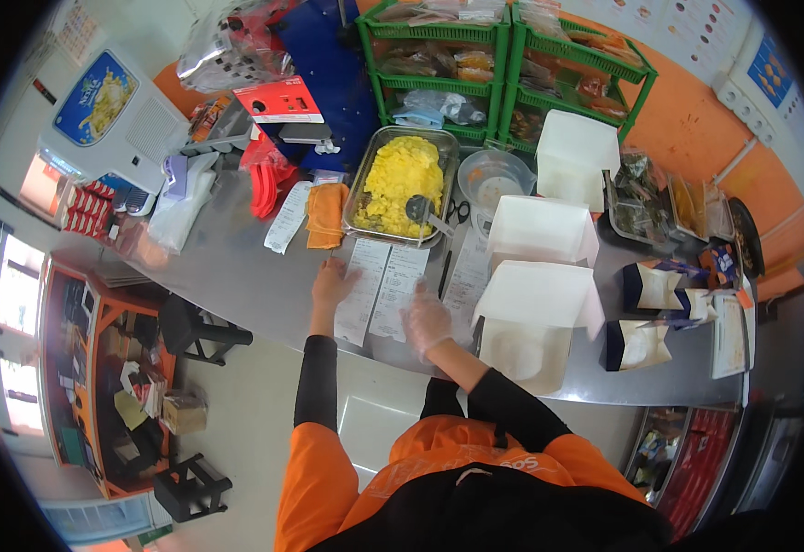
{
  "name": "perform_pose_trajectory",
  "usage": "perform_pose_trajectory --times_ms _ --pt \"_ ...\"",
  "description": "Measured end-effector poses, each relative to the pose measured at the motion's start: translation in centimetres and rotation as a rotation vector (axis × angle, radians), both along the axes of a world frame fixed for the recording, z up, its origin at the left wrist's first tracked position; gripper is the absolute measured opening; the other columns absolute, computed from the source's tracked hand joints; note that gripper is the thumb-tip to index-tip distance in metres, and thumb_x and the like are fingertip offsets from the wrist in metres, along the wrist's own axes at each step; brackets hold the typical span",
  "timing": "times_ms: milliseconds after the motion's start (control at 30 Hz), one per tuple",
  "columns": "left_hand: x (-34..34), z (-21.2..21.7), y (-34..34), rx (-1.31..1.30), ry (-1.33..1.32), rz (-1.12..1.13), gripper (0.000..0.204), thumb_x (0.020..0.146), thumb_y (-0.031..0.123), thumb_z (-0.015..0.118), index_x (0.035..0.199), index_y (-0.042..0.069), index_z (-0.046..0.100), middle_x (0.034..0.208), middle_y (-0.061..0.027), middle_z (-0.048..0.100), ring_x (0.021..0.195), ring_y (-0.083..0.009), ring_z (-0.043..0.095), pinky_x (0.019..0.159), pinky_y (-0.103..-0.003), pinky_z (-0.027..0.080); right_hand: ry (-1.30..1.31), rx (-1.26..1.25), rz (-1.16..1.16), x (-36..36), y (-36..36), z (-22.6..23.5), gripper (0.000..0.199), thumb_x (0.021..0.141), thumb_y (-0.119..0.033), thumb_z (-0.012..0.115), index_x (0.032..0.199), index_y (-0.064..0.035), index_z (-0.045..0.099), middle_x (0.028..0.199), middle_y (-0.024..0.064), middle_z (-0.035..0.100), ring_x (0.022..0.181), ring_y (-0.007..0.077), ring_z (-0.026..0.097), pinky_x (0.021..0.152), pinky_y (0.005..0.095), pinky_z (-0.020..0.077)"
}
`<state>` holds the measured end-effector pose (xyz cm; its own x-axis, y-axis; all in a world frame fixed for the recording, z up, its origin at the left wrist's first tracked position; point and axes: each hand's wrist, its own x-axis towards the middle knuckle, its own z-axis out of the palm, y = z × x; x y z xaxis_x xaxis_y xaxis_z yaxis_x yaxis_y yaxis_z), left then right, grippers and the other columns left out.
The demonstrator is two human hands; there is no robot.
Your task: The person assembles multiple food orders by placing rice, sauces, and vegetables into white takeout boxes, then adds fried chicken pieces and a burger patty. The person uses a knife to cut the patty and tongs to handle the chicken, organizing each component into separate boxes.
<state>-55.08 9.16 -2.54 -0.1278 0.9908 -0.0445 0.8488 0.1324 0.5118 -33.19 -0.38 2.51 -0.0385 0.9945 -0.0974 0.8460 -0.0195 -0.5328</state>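
My left hand (331, 283) lies flat on the steel counter (236, 267), touching the left edge of a long paper receipt (362, 290). My right hand (426, 322), in a clear plastic glove, rests on the lower end of a second receipt (398, 290) lying beside the first. A third receipt (466, 276) lies to the right. Just beyond them stands a metal tray (358, 195) heaped with yellow food (400, 179), a scoop (420, 210) resting in it. Neither hand grips anything.
Open white foam boxes (535, 299) sit right of the receipts, with paper bags (646, 317) further right. An orange cloth (326, 214), another receipt (286, 218) and red tongs (266, 182) lie left of the tray. Green crates (503, 55) line the back. A clear bowl (494, 175) stands behind.
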Motion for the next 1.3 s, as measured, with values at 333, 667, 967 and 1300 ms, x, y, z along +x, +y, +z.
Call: perform_pose_trajectory --times_ms 333,667,967,1300 --pt "0.3 1.9 1.0 -0.121 0.02 0.039 0.065 0.054 0.046 0.084 0.099 0.006 0.057 0.086 -0.0101 0.066 0.081 -0.0272 0.065 0.071 -0.037 0.051 -0.308 0.003 -0.318 -4.0 4.5 -4.0 0.064 0.082 -0.025 0.061 0.132 0.0087 0.038 0.097 0.0144 0.058 0.079 0.024 0.064 0.064 0.0306 0.0536" --pt "-1.3 -1.5 1.4 0.001 -0.231 -0.045 0.064 0.05 0.026 0.089 0.098 0.0 0.055 0.082 -0.0104 0.064 0.073 -0.0219 0.064 0.067 -0.032 0.051 -0.104 -0.04 -0.509 -3.4 6.2 -3.5 0.057 0.077 -0.033 0.072 0.113 0.0043 0.047 0.101 0.0161 0.056 0.091 0.0289 0.064 0.073 0.0335 0.0537" --pt "-6.9 -1.0 0.2 -0.392 -0.13 -0.28 0.076 0.069 0.015 0.072 0.133 -0.005 0.035 0.132 -0.0253 0.044 0.127 -0.0334 0.042 0.102 -0.037 0.037 -0.069 -0.136 -0.531 -4.4 8.9 -5.1 0.039 0.082 -0.033 0.064 0.105 -0.0032 0.054 0.103 0.0138 0.056 0.092 0.0251 0.063 0.075 0.0338 0.0533" --pt "-9.5 11.9 -19.5 -0.329 -0.352 -0.207 0.077 0.078 -0.007 0.05 0.144 0.001 0.011 0.133 -0.0181 0.043 0.123 -0.0253 0.043 0.103 -0.033 0.034 -0.304 -0.094 -0.654 -7.2 6.7 -4.6 0.068 0.067 -0.045 0.075 0.117 -0.0048 0.054 0.102 0.0061 0.056 0.096 0.0212 0.056 0.074 0.037 0.0491"
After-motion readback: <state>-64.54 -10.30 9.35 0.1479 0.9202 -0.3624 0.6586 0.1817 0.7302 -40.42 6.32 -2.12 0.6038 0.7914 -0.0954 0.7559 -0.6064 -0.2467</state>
